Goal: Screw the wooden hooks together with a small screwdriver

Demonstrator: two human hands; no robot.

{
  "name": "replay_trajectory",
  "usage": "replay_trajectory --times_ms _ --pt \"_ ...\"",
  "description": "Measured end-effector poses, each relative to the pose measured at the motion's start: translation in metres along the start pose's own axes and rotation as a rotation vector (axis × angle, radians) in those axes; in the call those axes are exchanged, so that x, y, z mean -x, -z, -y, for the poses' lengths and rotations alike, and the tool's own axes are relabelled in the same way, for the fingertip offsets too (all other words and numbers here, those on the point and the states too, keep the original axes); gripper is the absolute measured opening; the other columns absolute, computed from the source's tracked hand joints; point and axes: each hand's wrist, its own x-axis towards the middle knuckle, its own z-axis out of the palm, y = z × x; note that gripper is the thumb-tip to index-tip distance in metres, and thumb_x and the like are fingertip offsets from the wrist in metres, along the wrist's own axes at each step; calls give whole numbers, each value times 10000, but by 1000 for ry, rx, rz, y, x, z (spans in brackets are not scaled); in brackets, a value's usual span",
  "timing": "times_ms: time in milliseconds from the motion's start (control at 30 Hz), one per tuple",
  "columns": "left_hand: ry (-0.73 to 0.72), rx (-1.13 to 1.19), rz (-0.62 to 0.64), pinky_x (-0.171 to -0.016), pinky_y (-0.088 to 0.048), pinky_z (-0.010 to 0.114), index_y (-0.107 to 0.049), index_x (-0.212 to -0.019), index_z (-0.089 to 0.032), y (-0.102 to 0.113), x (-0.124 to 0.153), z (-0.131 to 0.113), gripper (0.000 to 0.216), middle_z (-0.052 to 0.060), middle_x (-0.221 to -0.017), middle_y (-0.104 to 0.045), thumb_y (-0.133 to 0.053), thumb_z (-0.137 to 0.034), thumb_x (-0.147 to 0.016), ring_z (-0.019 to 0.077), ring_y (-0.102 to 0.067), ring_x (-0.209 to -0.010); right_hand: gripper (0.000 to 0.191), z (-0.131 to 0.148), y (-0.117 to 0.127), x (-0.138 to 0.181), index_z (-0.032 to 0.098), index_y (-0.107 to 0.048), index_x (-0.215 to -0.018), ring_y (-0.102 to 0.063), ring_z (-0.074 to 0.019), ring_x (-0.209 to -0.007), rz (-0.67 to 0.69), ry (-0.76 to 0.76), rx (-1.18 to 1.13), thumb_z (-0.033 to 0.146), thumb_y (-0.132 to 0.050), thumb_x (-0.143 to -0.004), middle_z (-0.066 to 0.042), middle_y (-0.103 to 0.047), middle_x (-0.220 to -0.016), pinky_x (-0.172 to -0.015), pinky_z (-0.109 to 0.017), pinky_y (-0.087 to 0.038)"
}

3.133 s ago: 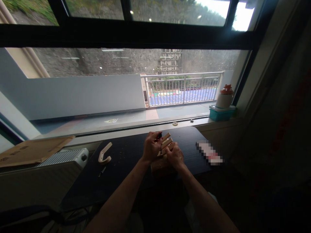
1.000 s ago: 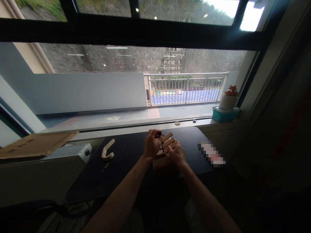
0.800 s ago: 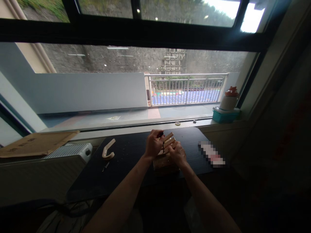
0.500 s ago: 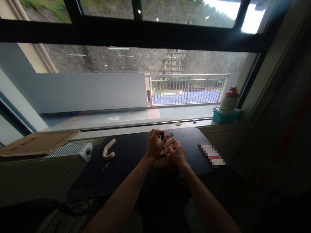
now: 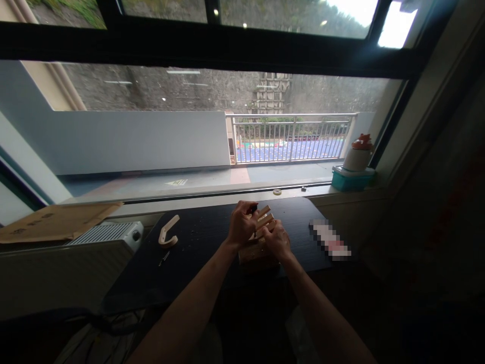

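Note:
My left hand (image 5: 241, 223) is closed round the black handle (image 5: 254, 208) of an upright tool that looks like a screwdriver. Its thin dark shaft points down at a pale wooden piece (image 5: 264, 219) with slanting bars; the tip is too small to make out. My right hand (image 5: 278, 239) grips the near right side of this wooden piece, thumb toward the shaft. Below both hands lies a brown wooden block (image 5: 258, 257), which the piece seems to rest on. Fingers partly cover the piece.
A hook-shaped pale wooden part (image 5: 167, 233) and a small thin metal item (image 5: 164, 258) lie left on the dark table (image 5: 206, 230). A blurred-out flat item (image 5: 330, 239) lies right. Behind are a window sill, a teal box (image 5: 353, 178) and a radiator (image 5: 108, 242).
My left fingers have shifted round the black handle, which now shows less and looks more tilted. The right hand keeps its grip on the wooden piece. The view has moved slightly.

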Motion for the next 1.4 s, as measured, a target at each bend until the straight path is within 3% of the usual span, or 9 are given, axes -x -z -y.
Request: replay_trajectory --times_ms 200,433,667,867,1167,1400 --pt "-5 -96 -50 -667 -479 261 -585 -908 -199 0 1 -4 179 17 -883 -509 -624 -186 -733 119 -523 -738 323 0 0 0 170 -485 -1023 -635 -225 -833 -1 6 6 380 -499 -778 -87 -672 -912 -676 -277 -425" --pt "-6 -88 -70 -678 -482 259 -589 -899 -191 2 0 -2 162 12 -841 -535 -579 -123 -752 116 -538 -730 339 -1 0 0 168 -479 -1044 -637 -218 -823 0 4 1 378 -500 -779 -83 -672 -909 -678 -274 -426" --pt "-23 -16 -28 -686 -494 258 -605 -921 -186 6 -1 0 185 25 -867 -557 -554 -103 -763 120 -554 -758 354 0 0 0 158 -478 -1059 -634 -222 -836 0 0 10 381 -493 -785 -92 -671 -895 -690 -277 -427" --pt "-19 -103 -38 -645 -473 248 -600 -902 -201 3 0 -4 167 15 -872 -525 -616 -164 -740 111 -528 -719 336 1 1 1 158 -480 -1041 -632 -227 -843 5 -5 20 369 -502 -780 -97 -669 -926 -687 -279 -428" --pt "-21 -86 -17 -644 -476 242 -623 -914 -188 1 -2 -1 178 18 -853 -558 -578 -123 -755 104 -528 -683 320 1 1 1 169 -479 -1017 -631 -230 -833 -1 -6 29 382 -491 -779 -92 -667 -896 -678 -283 -424" --pt "-47 -63 40 -725 -496 263 -631 -999 -218 -2 -2 -1 233 27 -924 -599 -548 -154 -791 126 -574 -779 312 0 1 0 169 -476 -1013 -632 -222 -828 1 -5 30 374 -497 -778 -89 -667 -888 -674 -276 -423"
